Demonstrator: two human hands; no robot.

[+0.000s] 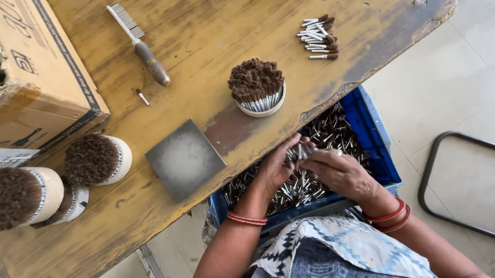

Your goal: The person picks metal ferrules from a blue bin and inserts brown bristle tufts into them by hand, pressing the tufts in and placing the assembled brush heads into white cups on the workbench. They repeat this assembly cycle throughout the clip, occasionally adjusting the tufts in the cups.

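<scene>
**Small brush pieces gathered over a blue crate**

A bunch of small metal-ferruled brush pieces is held between both hands above a blue plastic crate, which is filled with many more loose pieces of the same kind. The left hand is closed around the lower part of the bunch, and the right hand is curled over it from the other side, its fingers pressed to the bunch. Red bangles are worn on both wrists. The crate is set on the person's lap, partly tucked under the edge of a worn wooden table.

On the table, a round white cup packed with upright bristle-topped pieces is seen near the edge, just above the hands. A small pile of finished pieces is laid farther away, towards the right corner. A grey square plate is placed to the left of the hands. Three larger round bundles of brown bristle are laid on their sides at the left, beside a cardboard box. A metal comb with a wooden handle is laid near the far edge, well apart from the hands.
</scene>
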